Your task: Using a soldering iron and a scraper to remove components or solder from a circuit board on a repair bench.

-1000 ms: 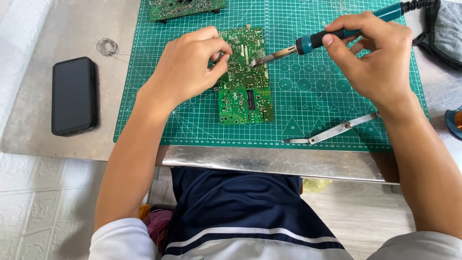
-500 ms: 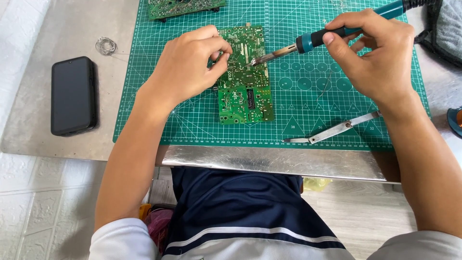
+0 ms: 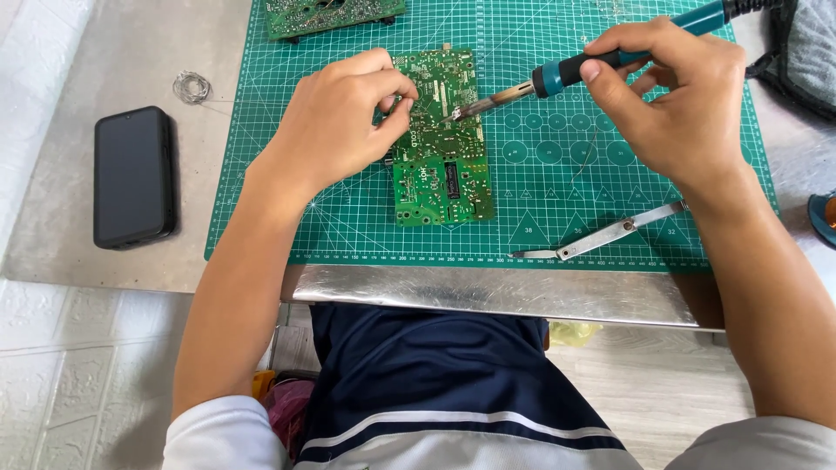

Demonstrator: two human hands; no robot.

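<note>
Circuit board (image 3: 442, 165) is laid flat mid-mat on the green cutting mat (image 3: 610, 130), pinned at its left edge by the left hand (image 3: 344, 122), fingers curled together, apparently to stop it sliding. Soldering iron (image 3: 557, 74) is clamped pen-style in the right hand (image 3: 675, 100), tip set on the board. Tweezers (image 3: 601, 239) lie near the mat's front edge, a phone (image 3: 133, 177) to the left on the grey metal bench (image 3: 78, 252); pale floor below.

Hidden and cut off

My left hand (image 3: 344, 122) covers the circuit board's (image 3: 444, 148) left edge; the second board (image 3: 326, 15) and soldering iron (image 3: 601, 61) run off the top.
</note>
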